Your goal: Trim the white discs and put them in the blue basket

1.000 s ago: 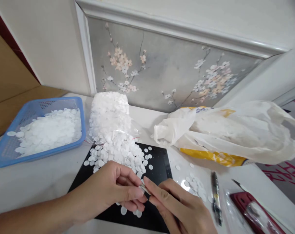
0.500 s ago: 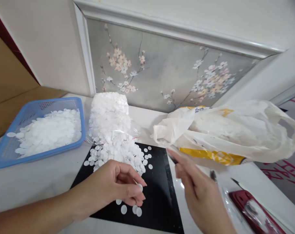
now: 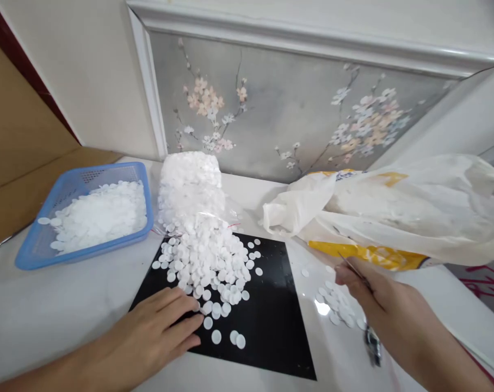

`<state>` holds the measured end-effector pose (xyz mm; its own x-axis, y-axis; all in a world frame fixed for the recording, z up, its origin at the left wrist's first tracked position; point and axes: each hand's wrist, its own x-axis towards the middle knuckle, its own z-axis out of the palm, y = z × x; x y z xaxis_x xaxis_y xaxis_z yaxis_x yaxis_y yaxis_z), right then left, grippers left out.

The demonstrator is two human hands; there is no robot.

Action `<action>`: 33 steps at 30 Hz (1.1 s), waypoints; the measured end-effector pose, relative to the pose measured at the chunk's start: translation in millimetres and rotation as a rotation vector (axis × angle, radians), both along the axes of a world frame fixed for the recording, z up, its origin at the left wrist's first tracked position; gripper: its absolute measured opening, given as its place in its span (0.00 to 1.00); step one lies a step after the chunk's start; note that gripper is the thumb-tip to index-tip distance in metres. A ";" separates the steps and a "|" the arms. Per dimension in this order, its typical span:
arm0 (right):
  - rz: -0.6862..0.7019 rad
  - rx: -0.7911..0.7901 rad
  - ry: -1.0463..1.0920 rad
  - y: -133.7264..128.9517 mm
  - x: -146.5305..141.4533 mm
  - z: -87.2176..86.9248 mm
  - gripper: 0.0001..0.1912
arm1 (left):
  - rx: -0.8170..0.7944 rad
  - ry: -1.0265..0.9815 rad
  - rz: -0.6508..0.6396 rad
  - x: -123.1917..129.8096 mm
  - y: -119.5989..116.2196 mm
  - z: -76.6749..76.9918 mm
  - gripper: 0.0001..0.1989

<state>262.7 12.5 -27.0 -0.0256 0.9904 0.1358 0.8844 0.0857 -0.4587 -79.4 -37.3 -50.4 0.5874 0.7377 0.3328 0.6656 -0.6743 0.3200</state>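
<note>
A heap of small white discs (image 3: 210, 256) spills over a black mat (image 3: 271, 316). My left hand (image 3: 165, 326) lies at the mat's left side, fingers stretched out and slightly apart, the fingertips at the discs on the near edge of the heap. My right hand (image 3: 381, 299) is closed on a thin pointed metal tool (image 3: 355, 269), which is mostly covered by the fingers, so its exact kind cannot be made out. Just left of that hand, a smaller group of white discs (image 3: 339, 305) lies on the white tabletop.
A blue basket (image 3: 84, 250) with many white discs stands at left. Behind the heap rests a clear bag (image 3: 190, 185) full of discs. A white and yellow plastic bag (image 3: 394, 218) lies at right. A small dark metal object (image 3: 371, 345) sits near my right wrist.
My left hand has moved left and back from over the mat, where it pinched a disc; its fingers are now stretched out. My right hand has shifted right with the tool, uncovering the smaller disc group.
</note>
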 end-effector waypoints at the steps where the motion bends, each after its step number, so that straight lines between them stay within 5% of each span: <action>1: 0.001 0.032 0.011 0.2 -1.0 1.0 0.14 | 0.036 0.047 -0.031 -2.4 -1.0 -1.4 0.07; 6: -0.016 0.068 0.059 -1.3 -11.2 4.5 0.14 | -0.004 0.084 0.003 8.7 10.7 4.9 0.15; 12: 0.047 0.069 0.139 0.2 -12.5 0.3 0.12 | -0.217 0.220 -0.254 35.1 36.1 -0.8 0.28; 18: 0.088 -0.028 0.105 0.7 -16.1 -4.8 0.19 | -0.189 0.259 -0.281 27.1 38.2 -7.3 0.32; 27: 0.611 -0.176 0.318 -26.7 -72.6 -31.6 0.06 | -0.217 0.222 -0.301 17.3 31.9 1.2 0.39; 33: 0.722 -0.067 0.230 -38.0 -95.2 -48.4 0.06 | -0.261 0.162 -0.281 22.1 33.2 -1.6 0.48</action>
